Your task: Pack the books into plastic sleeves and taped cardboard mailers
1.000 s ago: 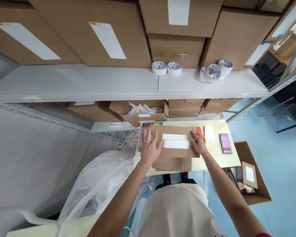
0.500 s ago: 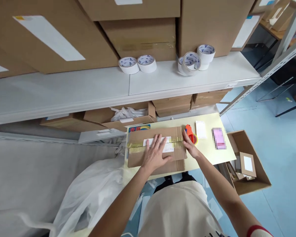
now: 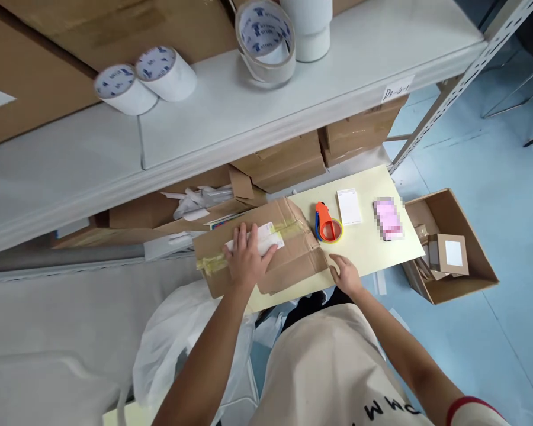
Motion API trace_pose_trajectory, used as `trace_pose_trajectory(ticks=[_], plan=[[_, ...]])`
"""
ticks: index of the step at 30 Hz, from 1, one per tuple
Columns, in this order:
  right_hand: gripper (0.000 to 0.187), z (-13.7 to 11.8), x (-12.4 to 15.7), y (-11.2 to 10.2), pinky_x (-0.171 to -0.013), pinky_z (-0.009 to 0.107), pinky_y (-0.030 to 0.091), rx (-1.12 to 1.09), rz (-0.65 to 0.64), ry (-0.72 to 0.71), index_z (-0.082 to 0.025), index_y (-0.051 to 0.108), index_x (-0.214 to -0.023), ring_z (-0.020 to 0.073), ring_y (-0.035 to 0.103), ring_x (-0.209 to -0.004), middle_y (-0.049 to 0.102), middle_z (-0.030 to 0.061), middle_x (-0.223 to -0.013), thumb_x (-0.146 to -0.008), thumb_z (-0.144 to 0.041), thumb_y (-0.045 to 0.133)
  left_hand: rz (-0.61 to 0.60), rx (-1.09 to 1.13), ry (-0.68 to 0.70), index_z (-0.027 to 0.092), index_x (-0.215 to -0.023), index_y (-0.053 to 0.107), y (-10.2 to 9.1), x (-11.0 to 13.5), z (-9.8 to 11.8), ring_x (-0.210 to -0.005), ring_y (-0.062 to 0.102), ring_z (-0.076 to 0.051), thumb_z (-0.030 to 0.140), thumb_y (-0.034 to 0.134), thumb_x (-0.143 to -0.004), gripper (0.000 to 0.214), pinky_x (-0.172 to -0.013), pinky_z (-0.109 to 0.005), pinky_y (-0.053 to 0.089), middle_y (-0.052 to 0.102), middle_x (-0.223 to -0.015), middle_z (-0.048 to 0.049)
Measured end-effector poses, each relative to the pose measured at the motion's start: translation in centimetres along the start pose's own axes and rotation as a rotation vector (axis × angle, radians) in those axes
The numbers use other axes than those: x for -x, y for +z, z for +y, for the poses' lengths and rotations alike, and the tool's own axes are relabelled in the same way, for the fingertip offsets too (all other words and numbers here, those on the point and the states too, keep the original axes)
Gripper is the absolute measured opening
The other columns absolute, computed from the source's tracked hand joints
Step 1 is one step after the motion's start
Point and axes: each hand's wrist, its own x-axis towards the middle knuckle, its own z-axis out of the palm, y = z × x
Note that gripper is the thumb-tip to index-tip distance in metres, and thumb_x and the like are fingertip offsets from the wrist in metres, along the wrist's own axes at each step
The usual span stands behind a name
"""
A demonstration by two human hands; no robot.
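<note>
Left hand: the left hand (image 3: 247, 263) lies palm down on the box, fingers spread wide, their tips over its white label (image 3: 276, 238).
Right hand: the right hand (image 3: 346, 277) is at the table's front edge, just beside the box's right end, thumb and fingers apart by a narrow gap; whether it touches the cardboard I cannot tell.
Box: the cardboard box (image 3: 296, 241) lies slantwise on the left part of the table (image 3: 368, 254), with yellowish tape (image 3: 211, 263) running along it.
Underneath: another piece of cardboard (image 3: 288, 277) shows along the box's near right side.
Right of the box: an orange and blue tape cutter (image 3: 323, 220), then a white card (image 3: 349, 207), then a pink thing (image 3: 388, 219) blurred out.
Floor: an open carton (image 3: 475, 283) stands beyond the table's right end, a small box (image 3: 440, 253) with a white label among the things in it.
Shelf: two white tape rolls (image 3: 131, 94) stand side by side on the grey shelf (image 3: 231, 112); a clear tape roll (image 3: 270, 70) is farther right.
Below the shelf: white strips (image 3: 199, 201) lie in a carton behind the table.
Near left: a white plastic bag (image 3: 173, 322) hangs beside the table.
</note>
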Motion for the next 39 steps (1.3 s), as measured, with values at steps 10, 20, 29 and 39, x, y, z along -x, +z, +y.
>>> trace_pose_trajectory(ticks=[10, 20, 29, 39], plan=[[0.036, -0.7, -5.4, -0.2, -0.102, 0.045, 0.037, 0.335, -0.120, -0.169, -0.016, 0.059, -0.124, 0.0294, 0.048, -0.125, 0.052, 0.0181, -0.140, -0.091, -0.015, 0.046, 0.004, 0.094, -0.164, 0.010, -0.149, 0.031, -0.3, -2.9, 1.1, -0.146, 0.020, -0.038, 0.054, 0.042, -0.091, 0.073, -0.112, -0.065, 0.020, 0.025, -0.157, -0.0240], [0.035, -3.0, -10.2, 0.6, -0.108, 0.055, 0.022, 0.527, -0.298, 0.017, -0.019, 0.062, -0.119, 0.0299, 0.065, -0.098, 0.070, 0.0169, -0.101, -0.091, -0.010, 0.043, -0.047, 0.065, 0.122, 0.019, -0.150, 0.032, 0.2, 0.3, -1.3, -0.146, 0.010, -0.046, 0.065, 0.069, -0.068, 0.101, -0.110, -0.070, 0.010, 0.016, -0.160, -0.0220], [0.028, -4.2, -1.6, -4.6, -0.102, 0.049, 0.040, -0.006, 0.200, 0.022, -0.025, 0.059, -0.111, 0.0244, 0.064, -0.093, 0.069, 0.0073, -0.097, -0.090, -0.020, 0.042, -0.048, 0.052, 0.187, 0.020, -0.151, 0.030, -0.4, 0.4, -1.6, -0.146, 0.012, -0.046, 0.064, 0.062, -0.074, 0.095, -0.108, -0.071, 0.015, 0.016, -0.160, -0.0226], [0.030, -11.1, 3.3, -14.8, -0.057, 0.025, 0.040, -0.587, 0.743, -0.006, -0.022, 0.056, -0.101, 0.0144, 0.052, -0.063, 0.058, 0.0008, -0.081, -0.081, -0.044, 0.054, -0.024, 0.176, 0.496, 0.026, -0.149, 0.037, 0.7, 4.6, -2.1, -0.146, 0.016, -0.043, 0.057, 0.072, -0.067, 0.095, -0.114, -0.066, 0.005, 0.023, -0.160, -0.0176]])
